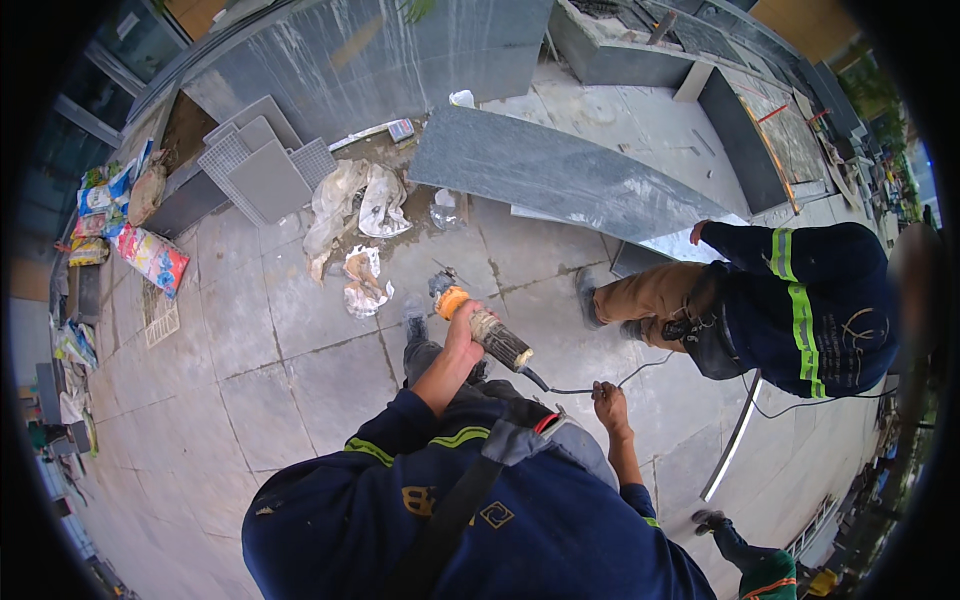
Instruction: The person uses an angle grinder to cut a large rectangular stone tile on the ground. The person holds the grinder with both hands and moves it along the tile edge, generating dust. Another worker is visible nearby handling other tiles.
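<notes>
My left hand (462,338) is wrapped round an angle grinder (502,342) with an orange front and a dusty dark body. Its head points forward and left, over the paved floor and clear of any surface. From the grinder's rear a black power cord (572,391) runs right to my right hand (610,408), which is closed on it. Farther ahead, a long grey stone slab (560,180) lies tilted across the work area. A co-worker (790,300) in a dark reflective jacket bends at the slab's right end, one hand by its edge.
Crumpled whitish sacks (345,205) and a torn wrapper (366,282) lie ahead-left. Grey plastic panels (268,170) lean near a low wall; colourful bags (150,255) sit at far left. The cord continues past the co-worker. A pale strip (733,437) and another person (765,570) are at right.
</notes>
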`<control>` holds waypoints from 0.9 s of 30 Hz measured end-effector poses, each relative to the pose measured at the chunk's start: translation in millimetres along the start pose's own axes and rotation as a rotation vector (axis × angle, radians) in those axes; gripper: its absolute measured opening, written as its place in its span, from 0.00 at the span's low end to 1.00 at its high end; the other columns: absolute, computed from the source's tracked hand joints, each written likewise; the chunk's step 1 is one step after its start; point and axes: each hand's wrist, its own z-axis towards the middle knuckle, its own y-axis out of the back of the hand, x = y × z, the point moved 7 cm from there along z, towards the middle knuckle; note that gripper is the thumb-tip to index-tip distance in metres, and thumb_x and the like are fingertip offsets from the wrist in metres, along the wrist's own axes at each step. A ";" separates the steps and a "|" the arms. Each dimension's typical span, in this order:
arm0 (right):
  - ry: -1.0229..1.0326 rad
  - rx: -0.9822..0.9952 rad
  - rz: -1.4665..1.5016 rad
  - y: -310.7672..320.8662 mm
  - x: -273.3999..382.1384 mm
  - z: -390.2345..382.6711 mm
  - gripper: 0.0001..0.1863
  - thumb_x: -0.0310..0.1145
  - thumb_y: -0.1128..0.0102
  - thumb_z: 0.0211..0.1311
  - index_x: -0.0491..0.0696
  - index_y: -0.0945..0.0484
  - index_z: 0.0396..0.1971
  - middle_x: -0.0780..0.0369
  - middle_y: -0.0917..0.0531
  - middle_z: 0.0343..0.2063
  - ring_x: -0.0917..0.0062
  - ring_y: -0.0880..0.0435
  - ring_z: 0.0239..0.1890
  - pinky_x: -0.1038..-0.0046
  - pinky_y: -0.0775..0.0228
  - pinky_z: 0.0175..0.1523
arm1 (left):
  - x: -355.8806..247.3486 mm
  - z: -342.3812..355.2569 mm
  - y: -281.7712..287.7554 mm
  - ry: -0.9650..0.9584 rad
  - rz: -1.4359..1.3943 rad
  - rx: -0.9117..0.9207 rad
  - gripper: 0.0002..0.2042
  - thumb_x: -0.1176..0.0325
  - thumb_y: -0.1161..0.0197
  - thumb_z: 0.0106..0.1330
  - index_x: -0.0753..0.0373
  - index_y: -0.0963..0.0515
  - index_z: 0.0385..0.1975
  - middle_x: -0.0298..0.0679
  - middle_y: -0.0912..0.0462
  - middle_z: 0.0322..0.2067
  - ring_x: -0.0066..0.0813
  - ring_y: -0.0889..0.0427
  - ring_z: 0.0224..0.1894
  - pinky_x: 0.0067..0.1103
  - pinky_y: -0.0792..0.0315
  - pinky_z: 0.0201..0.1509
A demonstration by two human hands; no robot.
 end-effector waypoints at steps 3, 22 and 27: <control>0.006 -0.018 -0.005 8.2 2.6 3.6 0.21 0.41 0.44 0.82 0.44 0.16 0.30 0.50 0.11 0.29 0.46 0.14 0.38 0.50 0.25 0.54 | 1.3 4.7 -9.0 -0.015 0.015 -0.006 0.10 0.68 0.33 0.70 0.61 0.27 0.44 0.41 0.20 0.34 0.40 0.14 0.35 0.40 0.14 0.42; 0.110 -0.059 0.011 68.0 64.2 152.3 0.13 0.37 0.36 0.75 0.43 0.13 0.35 0.48 0.11 0.36 0.46 0.15 0.44 0.51 0.25 0.56 | -33.2 123.9 -145.8 0.006 0.019 0.015 0.08 0.66 0.33 0.70 0.59 0.25 0.40 0.40 0.19 0.34 0.40 0.14 0.37 0.44 0.13 0.51; -0.006 -0.286 -0.148 93.1 65.2 196.2 0.14 0.38 0.35 0.74 0.43 0.11 0.35 0.49 0.11 0.40 0.48 0.14 0.47 0.52 0.24 0.58 | -32.0 184.7 -214.5 0.060 0.100 0.014 0.09 0.67 0.33 0.70 0.62 0.25 0.41 0.40 0.19 0.35 0.40 0.14 0.38 0.43 0.13 0.49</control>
